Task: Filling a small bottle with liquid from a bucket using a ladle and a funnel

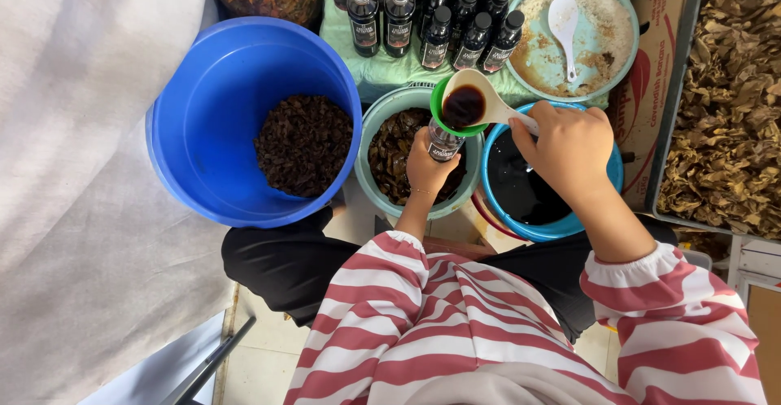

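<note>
Bottle (pixel 443 141) under green funnel (pixel 439 108) gripped in left hand (pixel 427 169), right hand (pixel 569 149) clasping full ladle (pixel 476 104)

Smooth plastic ladle (pixel 480 96) with glossy dark liquid; glossy glass bottle (pixel 443 141) under a green plastic funnel (pixel 439 112). Blue plastic tub (pixel 203 88), semi-gloss, holding rough dried bits. Matt cardboard box (pixel 655 55); soft striped cloth sleeves (pixel 651 291).

Looks like a small home-run bottling spot, worked on the floor, not a factory. Evidence: rows of identical filled dark bottles (pixel 439 15) on a green cloth far centre, plastic basins of dark liquid (pixel 521 189) and soaked bits, big blue bucket (pixel 244 120) left, cardboard box (pixel 655 63) and crate of dried leaves (pixel 732 104) right, tiled floor (pixel 260 364) near.
</note>
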